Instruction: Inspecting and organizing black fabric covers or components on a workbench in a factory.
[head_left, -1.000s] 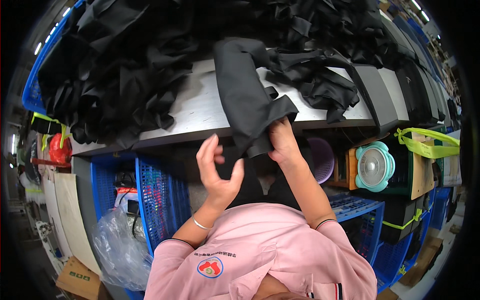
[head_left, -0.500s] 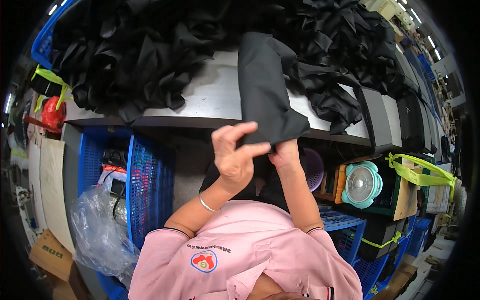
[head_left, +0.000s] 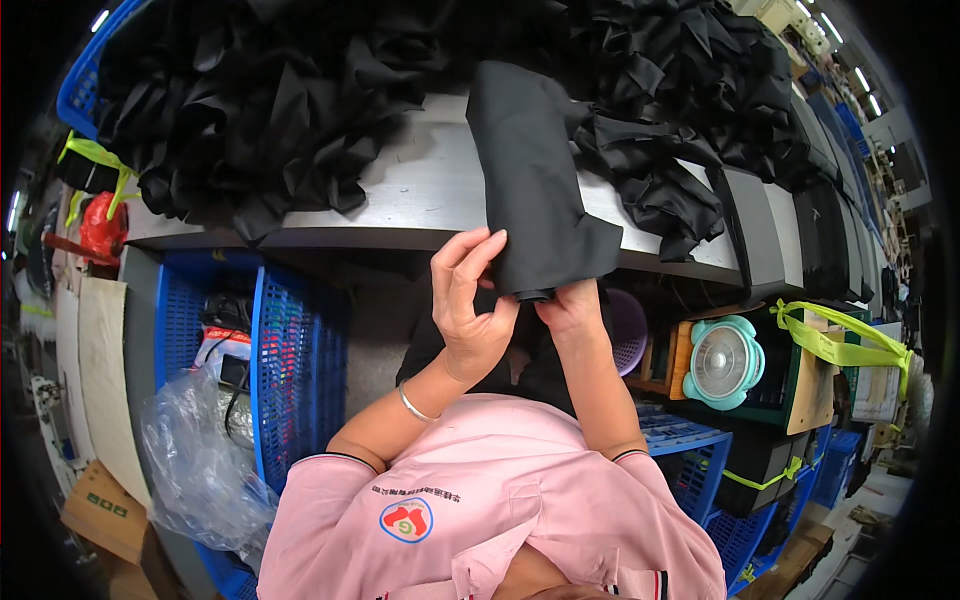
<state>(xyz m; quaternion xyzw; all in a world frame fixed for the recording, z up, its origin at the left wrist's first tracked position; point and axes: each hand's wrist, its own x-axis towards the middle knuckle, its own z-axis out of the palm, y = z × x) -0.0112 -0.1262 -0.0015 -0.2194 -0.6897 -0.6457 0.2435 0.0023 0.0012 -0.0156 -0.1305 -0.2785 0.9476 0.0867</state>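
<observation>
A long piece of black fabric (head_left: 530,180) stretches from the metal tabletop over its near edge toward me. At its lower left corner, my left hand (head_left: 470,305) has its fingertips at the side edge and its thumb near the bottom, closed on the cloth. My right hand (head_left: 577,308) grips the lower right part from below, and its fingers are mostly hidden behind the fabric. Between the two hands, the bottom edge looks folded or rolled. A metal bangle (head_left: 415,405) circles my left wrist.
Heaps of black fabric (head_left: 260,110) cover the metal table (head_left: 420,190) at left and right. Blue plastic crates (head_left: 262,380) stand below at left, beside a clear plastic bag (head_left: 200,460). A turquoise fan (head_left: 722,363) and a purple basket (head_left: 628,335) sit at right.
My left hand, previously raised with spread fingers in front of the cloth, has closed onto its lower left edge. The right hand keeps its hold.
</observation>
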